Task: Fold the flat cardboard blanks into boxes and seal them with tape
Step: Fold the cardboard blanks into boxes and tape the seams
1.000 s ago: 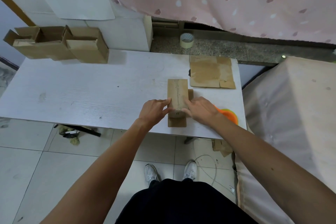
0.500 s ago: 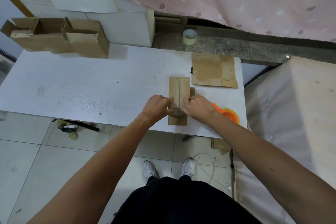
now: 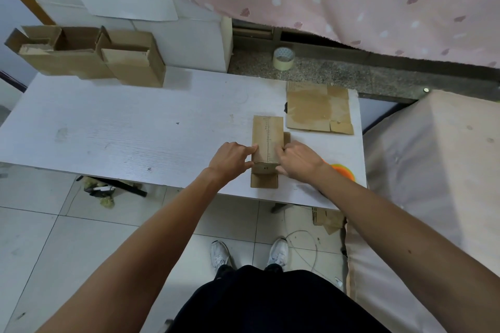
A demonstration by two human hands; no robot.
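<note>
Cardboard box (image 3: 267, 140) sat near the front edge of the white table (image 3: 121, 130), right of centre, long axis pointing away from the person. Seam line ran down the middle of its top face. One brown flap (image 3: 264, 181) lay flat on the table at the near end. A second bit of flap stuck out on the right side, mostly hidden by the right hand (image 3: 297, 159).

Left hand (image 3: 231, 158) clamped the box's near-left corner, forefinger on the top edge, thumb low at the near end. Right hand mirrored it on the near-right corner with fingers curled over the top edge; its fingertips were hard to make out.

A pale glossy strip wrapped over the near end between the thumbs. Looked like tape, couldn't confirm.

An orange object (image 3: 343, 170) sat behind the right wrist, mostly covered, type unclear.

Flat cardboard blank (image 3: 316, 109) lay just beyond the box at the far right corner. Tape roll (image 3: 283, 58) stood on the stone ledge behind the table. Open-topped boxes (image 3: 89, 54) were grouped at the far left corner, and the leftmost one was cut off by the frame edge.
</note>
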